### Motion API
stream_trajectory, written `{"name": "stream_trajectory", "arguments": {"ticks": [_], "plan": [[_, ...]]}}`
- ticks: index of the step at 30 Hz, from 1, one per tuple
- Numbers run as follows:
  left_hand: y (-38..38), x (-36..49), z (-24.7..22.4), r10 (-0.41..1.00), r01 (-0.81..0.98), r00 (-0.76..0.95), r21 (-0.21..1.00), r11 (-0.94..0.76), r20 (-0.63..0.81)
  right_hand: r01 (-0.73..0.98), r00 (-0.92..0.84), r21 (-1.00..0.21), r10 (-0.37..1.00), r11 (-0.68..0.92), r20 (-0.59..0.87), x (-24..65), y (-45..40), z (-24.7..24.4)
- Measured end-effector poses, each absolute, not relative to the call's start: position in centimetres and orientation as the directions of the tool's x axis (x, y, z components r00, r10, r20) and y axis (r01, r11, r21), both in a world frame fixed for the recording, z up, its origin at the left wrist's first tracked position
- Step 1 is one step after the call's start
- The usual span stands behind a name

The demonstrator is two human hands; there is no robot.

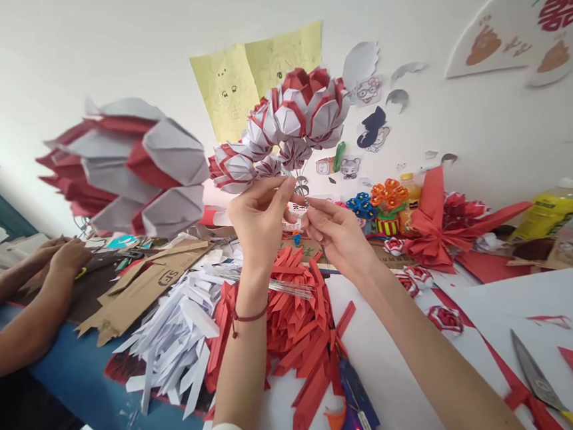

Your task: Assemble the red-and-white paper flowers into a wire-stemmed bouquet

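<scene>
A bunch of red-and-white folded paper flowers [302,110] is held up in front of the wall. Their thin wire stems [300,181] come together between my two hands. My left hand [261,220] pinches the stems just under the blooms. Slightly lower and to the right, my right hand [336,234] closes its thumb and fingers on the wire ends. A larger red-and-white paper flower [132,168] looms near the camera at the left; how it is supported cannot be made out.
Below my arms lie piles of white paper strips [181,338] and red paper strips [301,327], with a blue glue gun [352,390] in front. Scissors [536,374] rest at right, near a yellow bottle [549,209]. Another person's hands [64,254] work at left beside cardboard [142,288].
</scene>
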State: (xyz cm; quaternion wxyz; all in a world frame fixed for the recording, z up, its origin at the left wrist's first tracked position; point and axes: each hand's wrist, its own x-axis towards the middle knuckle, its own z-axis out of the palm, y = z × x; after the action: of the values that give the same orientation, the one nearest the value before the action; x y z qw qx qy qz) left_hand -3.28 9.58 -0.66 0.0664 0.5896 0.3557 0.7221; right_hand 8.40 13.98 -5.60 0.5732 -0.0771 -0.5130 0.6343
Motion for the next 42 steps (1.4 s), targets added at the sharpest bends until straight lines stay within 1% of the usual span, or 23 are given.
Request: {"name": "stream_trajectory", "arguments": {"ticks": [3, 7, 12, 17, 20, 24, 28, 31, 34, 38, 42], "plan": [[9.9, -3.5, -0.7, 0.513, 0.310, -0.296, 0.589, -0.746, 0.806, -0.625, -0.383, -0.764, 0.791, 0.158, 0.477, 8.5, 14.0, -5.5], [10.6, -3.7, -0.9, 0.552, 0.279, -0.308, 0.628, -0.727, 0.775, -0.610, -0.426, -0.784, 0.784, 0.120, 0.452, 8.7, 14.2, -5.6], [11.2, -3.8, -1.2, 0.566, 0.252, -0.286, 0.631, -0.734, 0.773, -0.602, -0.517, -0.798, 0.747, 0.031, 0.419, 8.9, 14.5, -5.7], [11.3, -3.7, -1.2, 0.566, 0.266, -0.290, 0.633, -0.727, 0.771, -0.583, -0.546, -0.812, 0.727, 0.028, 0.417, 9.0, 14.9, -5.8], [11.0, -3.4, -1.2, 0.549, 0.315, -0.292, 0.621, -0.718, 0.783, -0.596, -0.519, -0.800, 0.728, 0.066, 0.447, 9.1, 15.1, -5.9], [10.6, -2.7, -1.2, 0.509, 0.382, -0.317, 0.599, -0.703, 0.800, -0.605, -0.414, -0.778, 0.769, 0.168, 0.488, 9.2, 14.9, -5.9], [10.4, -2.2, -1.2, 0.499, 0.376, -0.354, 0.609, -0.699, 0.791, -0.617, -0.297, -0.739, 0.789, 0.271, 0.538, 9.0, 14.4, -5.8], [10.5, -2.2, -1.2, 0.501, 0.393, -0.332, 0.600, -0.697, 0.800, -0.608, -0.220, -0.713, 0.788, 0.350, 0.575, 8.9, 14.1, -5.6], [10.7, -2.4, -1.2, 0.482, 0.442, -0.282, 0.558, -0.703, 0.830, -0.582, -0.169, -0.700, 0.780, 0.414, 0.602, 8.8, 13.9, -5.5], [10.8, -2.7, -1.3, 0.441, 0.515, -0.216, 0.486, -0.706, 0.871, -0.552, -0.161, -0.697, 0.762, 0.458, 0.627, 8.8, 13.9, -5.6], [10.7, -2.7, -1.4, 0.385, 0.627, -0.196, 0.417, -0.658, 0.902, -0.527, -0.140, -0.686, 0.745, 0.502, 0.653, 8.8, 13.9, -5.8]]}}
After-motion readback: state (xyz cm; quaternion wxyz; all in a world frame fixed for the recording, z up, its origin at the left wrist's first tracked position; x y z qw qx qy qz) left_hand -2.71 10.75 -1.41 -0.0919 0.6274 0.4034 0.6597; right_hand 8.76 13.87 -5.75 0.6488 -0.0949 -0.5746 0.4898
